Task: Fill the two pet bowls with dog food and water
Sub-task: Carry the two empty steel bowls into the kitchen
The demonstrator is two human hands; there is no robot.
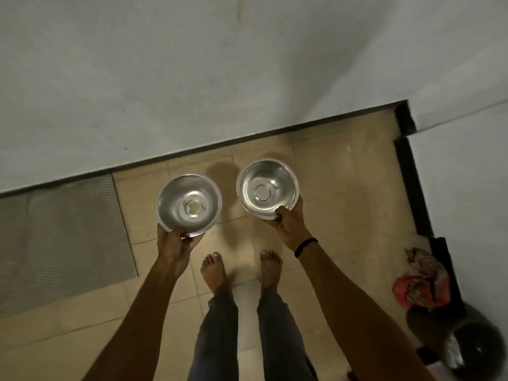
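Two steel bowls held over the floor (343,202), one per hand.
Left hand (176,240) pinched the left bowl (189,204) at its near rim, thumb on top, bowl sticking out ahead of the grip. Right hand (288,224) pinched the right bowl (268,188) likewise. Pale speck in the left bowl's bottom. Bare feet (214,273) below both grips.

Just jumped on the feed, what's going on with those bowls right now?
A person stands barefoot on the tiled floor by a wall, holding a steel bowl in each hand. The left hand grips the near rim of the left bowl, and the right hand grips the near rim of the right bowl. The bowls are held apart and roughly level. Neither holds dog food; the left one shows only a pale speck at its bottom.
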